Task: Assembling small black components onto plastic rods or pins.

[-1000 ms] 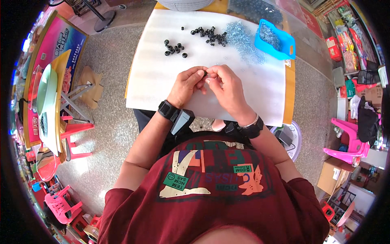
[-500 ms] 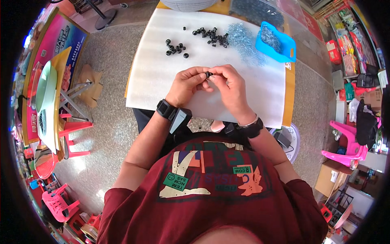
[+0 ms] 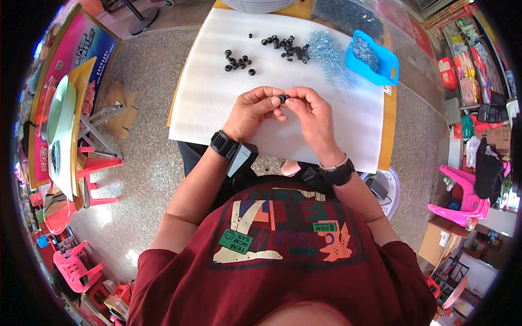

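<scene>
Between my fingertips, above the near part of a white sheet (image 3: 217,92), is a small round black part (image 3: 283,99). My left hand (image 3: 253,113) pinches it from the left, and my right hand (image 3: 311,115) closes on it from the right. Much of the part is covered by the fingers. Farther off on the sheet lie a loose group of black rings or caps (image 3: 235,64) and a second pile of small black pieces (image 3: 291,49). Beside that pile, many small clear bluish pieces (image 3: 331,57) are spread out.
A blue plastic basket (image 3: 387,69) holding clear pieces stands at the table's far right. A grey perforated basin (image 3: 258,4) sits at the far edge. Left are a side table with a pale green bowl (image 3: 61,111) and a red stool (image 3: 100,165); right, a pink chair (image 3: 462,190).
Both hands stay together over the sheet. The right thumb and fingers have shifted and now press closer on the black part. The whole view has moved slightly.
</scene>
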Demonstrator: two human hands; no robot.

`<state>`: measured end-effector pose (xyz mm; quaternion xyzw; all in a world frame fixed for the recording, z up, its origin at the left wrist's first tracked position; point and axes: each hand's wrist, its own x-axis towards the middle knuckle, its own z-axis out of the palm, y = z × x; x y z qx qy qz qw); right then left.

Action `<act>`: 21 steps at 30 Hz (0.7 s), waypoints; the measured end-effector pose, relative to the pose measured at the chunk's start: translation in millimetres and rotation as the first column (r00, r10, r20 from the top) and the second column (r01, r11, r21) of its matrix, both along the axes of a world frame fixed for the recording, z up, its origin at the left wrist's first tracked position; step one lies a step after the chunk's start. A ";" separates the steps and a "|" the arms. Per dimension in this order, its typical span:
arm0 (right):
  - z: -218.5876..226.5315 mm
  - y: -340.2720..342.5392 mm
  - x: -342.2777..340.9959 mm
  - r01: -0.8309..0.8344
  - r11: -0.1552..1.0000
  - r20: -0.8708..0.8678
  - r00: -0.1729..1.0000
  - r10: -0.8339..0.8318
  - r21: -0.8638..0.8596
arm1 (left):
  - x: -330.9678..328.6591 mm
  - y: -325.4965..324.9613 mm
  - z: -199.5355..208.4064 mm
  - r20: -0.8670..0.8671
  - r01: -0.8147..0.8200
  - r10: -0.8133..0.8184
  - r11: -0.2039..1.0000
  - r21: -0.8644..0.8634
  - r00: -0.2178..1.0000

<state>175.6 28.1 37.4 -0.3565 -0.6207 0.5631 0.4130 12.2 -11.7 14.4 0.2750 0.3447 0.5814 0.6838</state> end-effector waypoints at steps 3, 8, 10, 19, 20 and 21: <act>-1.4 -1.3 -1.9 0.054 0.992 0.074 0.995 -0.063 0.118 | -1.0 0.7 0.1 -0.016 0.030 -0.030 1.000 -0.002 0.999; 1.6 -2.6 -7.6 0.004 0.786 0.292 0.928 -0.234 0.618 | 1.4 2.1 -4.5 -0.085 0.049 -0.048 0.999 0.007 0.995; -1.3 -2.4 -9.1 -0.035 0.726 0.316 0.914 -0.255 0.687 | 1.6 1.8 -3.5 -0.124 0.049 -0.047 0.999 0.012 0.991; 5.0 -5.8 -7.4 0.032 0.898 0.185 0.975 -0.125 0.439 | -0.6 2.2 -2.5 0.041 0.017 -0.017 1.000 0.005 0.999; 4.0 -5.0 -7.1 0.032 0.895 0.195 0.972 -0.132 0.444 | -1.4 2.6 -1.6 0.060 0.018 -0.018 1.000 -0.004 0.998; 2.1 -3.7 -6.4 0.033 0.893 0.205 0.969 -0.139 0.449 | -1.7 2.8 -1.0 0.080 0.019 -0.018 1.000 -0.012 0.997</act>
